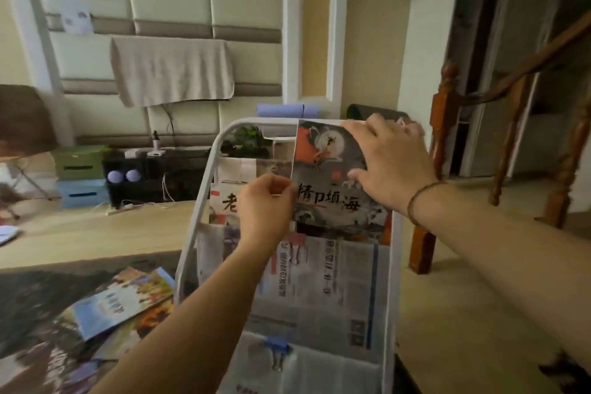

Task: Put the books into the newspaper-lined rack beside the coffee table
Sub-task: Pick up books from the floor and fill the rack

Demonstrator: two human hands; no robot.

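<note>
A white-framed rack (195,227) lined with newspaper stands in front of me. A book with a red and grey cover (332,201) stands upright in its upper right pocket. My right hand (390,163) grips the book's top right part, fingers curled over the top edge. My left hand (267,205) pinches its left edge. Another book with a large black character (225,201) stands in the pocket to the left. Several more books (121,304) lie on the dark coffee table (28,304) at lower left.
Binder clips (276,352) hold the newspaper to the rack. A wooden stair post (439,137) and railing rise just right of the rack. Storage boxes, cables and a cloth-draped screen line the far wall. Tan floor lies to the right.
</note>
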